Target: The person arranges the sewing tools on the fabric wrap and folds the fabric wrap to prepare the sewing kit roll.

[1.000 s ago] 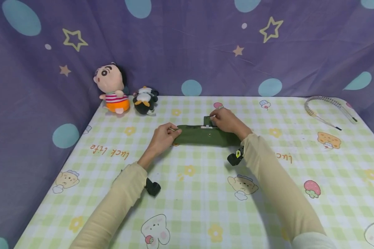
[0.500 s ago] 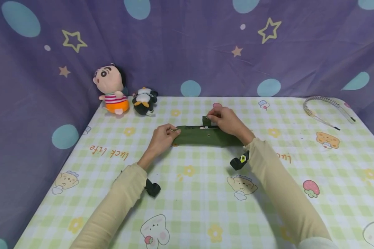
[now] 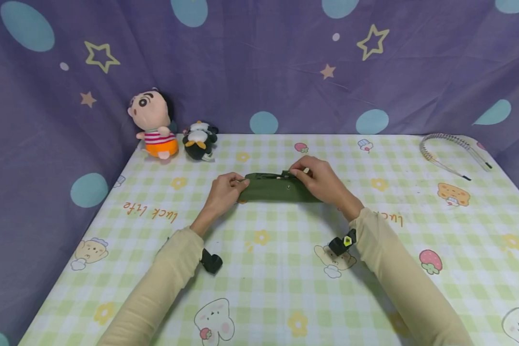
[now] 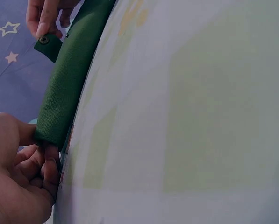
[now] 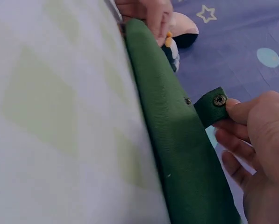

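Observation:
A long dark-green cloth pouch (image 3: 268, 190) lies across the middle of the table, its opening along the far edge. My left hand (image 3: 222, 193) pinches its left end between thumb and fingers. At the middle of the far edge is a short snap tab (image 5: 210, 108) with a metal ring snap, which my right hand (image 3: 320, 178) pinches by its tip. In the right wrist view, a small metal stud (image 5: 188, 101) sits on the pouch's front, apart from the tab. What is inside the pouch is mostly hidden.
A plush doll in orange shorts (image 3: 155, 125) and a penguin plush (image 3: 200, 140) sit at the back left. A spiral headband (image 3: 447, 144) lies at the back right. The tablecloth (image 3: 259, 278) is green-checked, and a purple curtain (image 3: 225, 67) hangs behind.
My right hand has drawn the tab down toward me, from standing up behind the pouch to its top edge. The right forearm moved back and right; my left hand keeps its place.

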{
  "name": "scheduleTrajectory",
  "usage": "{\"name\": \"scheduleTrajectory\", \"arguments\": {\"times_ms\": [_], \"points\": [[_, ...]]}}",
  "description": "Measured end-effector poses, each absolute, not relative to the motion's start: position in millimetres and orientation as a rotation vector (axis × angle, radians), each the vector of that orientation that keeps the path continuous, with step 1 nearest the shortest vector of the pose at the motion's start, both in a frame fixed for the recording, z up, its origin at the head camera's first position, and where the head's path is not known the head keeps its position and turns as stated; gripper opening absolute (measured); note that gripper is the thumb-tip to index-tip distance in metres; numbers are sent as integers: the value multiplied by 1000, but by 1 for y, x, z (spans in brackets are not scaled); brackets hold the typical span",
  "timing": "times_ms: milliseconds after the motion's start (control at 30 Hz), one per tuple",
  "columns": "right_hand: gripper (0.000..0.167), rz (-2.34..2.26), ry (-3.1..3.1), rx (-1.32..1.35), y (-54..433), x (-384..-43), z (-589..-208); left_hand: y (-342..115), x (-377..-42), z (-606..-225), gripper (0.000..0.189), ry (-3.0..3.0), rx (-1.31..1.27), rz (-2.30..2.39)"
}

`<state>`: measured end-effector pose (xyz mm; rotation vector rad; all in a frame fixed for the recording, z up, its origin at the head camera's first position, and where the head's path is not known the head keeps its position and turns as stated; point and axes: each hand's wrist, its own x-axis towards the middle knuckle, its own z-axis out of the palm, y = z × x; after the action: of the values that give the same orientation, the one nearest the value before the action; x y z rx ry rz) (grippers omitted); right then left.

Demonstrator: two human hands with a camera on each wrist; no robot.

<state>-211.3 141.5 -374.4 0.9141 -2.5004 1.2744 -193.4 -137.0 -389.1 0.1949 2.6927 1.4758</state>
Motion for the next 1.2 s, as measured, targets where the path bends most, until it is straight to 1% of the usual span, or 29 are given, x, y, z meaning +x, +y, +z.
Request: {"name": "scheduleTrajectory", "arguments": {"times_ms": [233, 667, 900, 1067, 1200], "points": [[4, 1115, -2325, 1090, 141, -206, -385, -137, -193, -389, 26, 2700, 197, 1483], [13, 867, -2216, 1294, 146, -197, -392, -137, -195, -391, 25, 2709, 185, 1484], [14, 750, -2151, 1381, 149, -195, -393, -136, -195, -389, 24, 2726, 178, 1462], [14, 563, -2130, 1411, 150, -194, -391, -136, -195, -388, 24, 2730, 177, 1452], [19, 374, -2140, 1404, 149, -190, -388, -137, -195, -388, 24, 2718, 170, 1456]]}}
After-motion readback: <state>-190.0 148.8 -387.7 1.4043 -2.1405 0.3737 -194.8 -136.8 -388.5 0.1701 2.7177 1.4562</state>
